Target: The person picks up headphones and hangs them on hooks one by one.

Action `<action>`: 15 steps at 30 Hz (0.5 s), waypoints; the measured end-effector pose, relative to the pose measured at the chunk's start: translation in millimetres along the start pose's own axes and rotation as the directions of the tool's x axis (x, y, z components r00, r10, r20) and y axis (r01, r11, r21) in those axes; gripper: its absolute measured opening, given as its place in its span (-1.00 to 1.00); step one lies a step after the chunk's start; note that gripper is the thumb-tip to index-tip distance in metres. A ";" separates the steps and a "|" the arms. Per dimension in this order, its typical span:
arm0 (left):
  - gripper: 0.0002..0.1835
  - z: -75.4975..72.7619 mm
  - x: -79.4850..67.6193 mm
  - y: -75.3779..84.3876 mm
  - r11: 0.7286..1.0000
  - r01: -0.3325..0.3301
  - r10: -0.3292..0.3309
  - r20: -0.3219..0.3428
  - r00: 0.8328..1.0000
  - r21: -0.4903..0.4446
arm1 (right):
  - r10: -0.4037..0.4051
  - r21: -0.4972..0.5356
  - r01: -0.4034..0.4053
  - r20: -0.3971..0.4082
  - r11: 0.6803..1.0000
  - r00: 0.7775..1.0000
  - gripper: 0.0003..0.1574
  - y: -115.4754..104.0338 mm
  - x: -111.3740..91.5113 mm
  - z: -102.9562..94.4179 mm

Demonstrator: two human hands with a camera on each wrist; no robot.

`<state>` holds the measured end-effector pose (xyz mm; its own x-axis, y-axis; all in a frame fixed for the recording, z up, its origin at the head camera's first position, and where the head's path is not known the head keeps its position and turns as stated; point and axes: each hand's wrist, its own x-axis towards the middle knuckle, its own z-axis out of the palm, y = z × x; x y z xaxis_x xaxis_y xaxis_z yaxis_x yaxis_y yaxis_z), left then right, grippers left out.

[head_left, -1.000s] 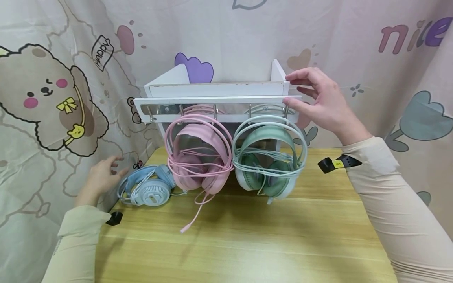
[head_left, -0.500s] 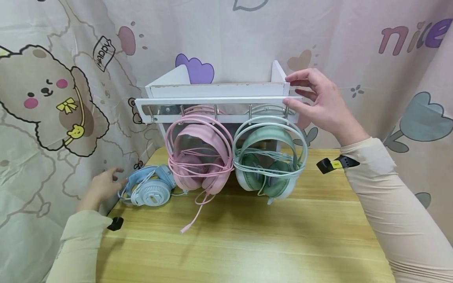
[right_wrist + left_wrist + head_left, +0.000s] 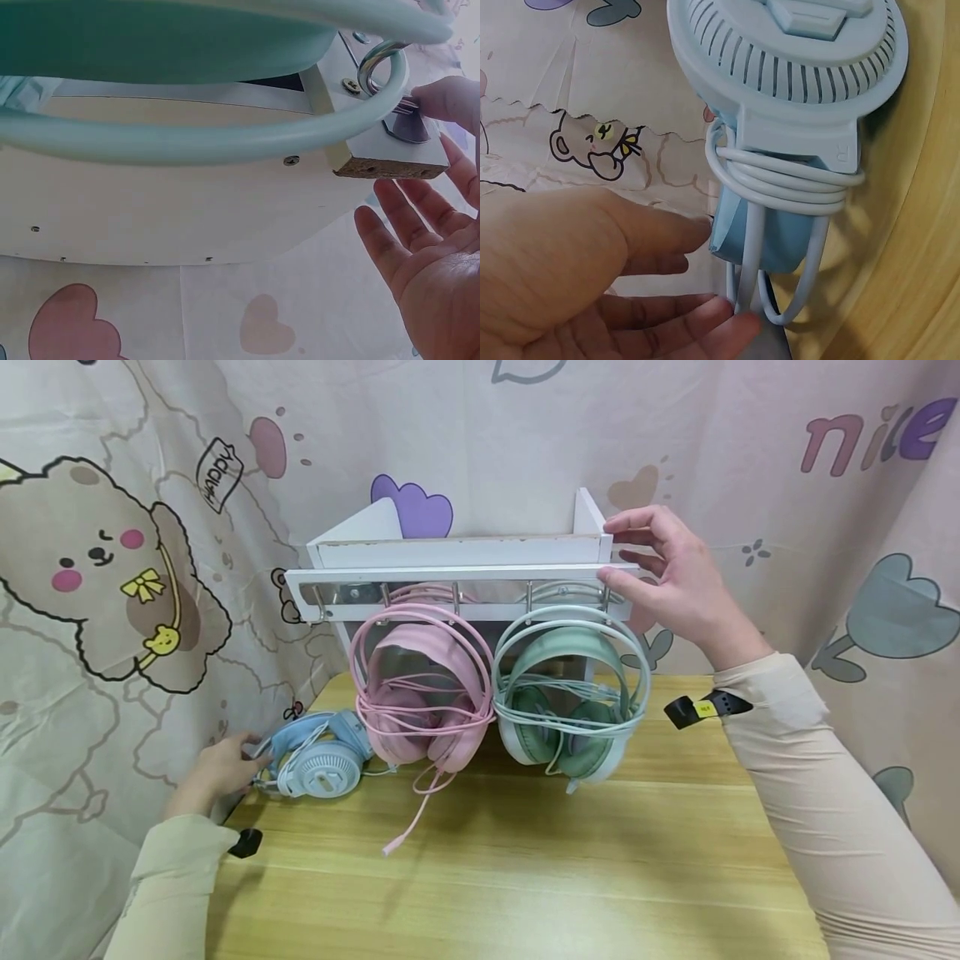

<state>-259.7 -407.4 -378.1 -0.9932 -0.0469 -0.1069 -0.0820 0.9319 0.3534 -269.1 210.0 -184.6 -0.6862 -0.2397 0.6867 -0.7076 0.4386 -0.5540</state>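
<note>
On the table's left side lies a light blue headset (image 3: pixel 326 768) with its cable wound round it. My left hand (image 3: pixel 225 767) reaches its left end. In the left wrist view, thumb and fingers stand apart about the blue headband (image 3: pixel 769 240), the fingertips right at the hanging cable loops. My right hand (image 3: pixel 675 581) holds the right end of a white rack (image 3: pixel 465 553), thumb on the hook rail (image 3: pixel 450 610) and fingers by the side panel. From the rail hang a pink headset (image 3: pixel 431 643) and a green-and-white headset (image 3: pixel 573 643), cables wrapped round them.
The rack stands at the back of the wooden table (image 3: pixel 525 877), near a printed curtain (image 3: pixel 510 443). At the rail's left end is a bare metal hook (image 3: pixel 321 602). The pink headset's microphone boom (image 3: pixel 405 835) juts forward and down.
My left hand has moved down and slightly to the right, up to the blue headset's left end. My right hand keeps its place at the rack while its wrist shifts slightly left.
</note>
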 end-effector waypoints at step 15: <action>-0.41 9.6 1.2 -10.8 0.984 0.084 -0.073 0.076 0.994 -0.154 | 0.016 0.028 -0.016 -0.004 0.999 1.000 -0.40 2.8 0.6 1.1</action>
<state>-259.1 -414.0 -391.0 -0.9754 -0.0871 -0.2025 -0.1768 0.8579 0.4824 -271.7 210.1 -186.3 -0.6966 -0.2292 0.6799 -0.7011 0.4183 -0.5774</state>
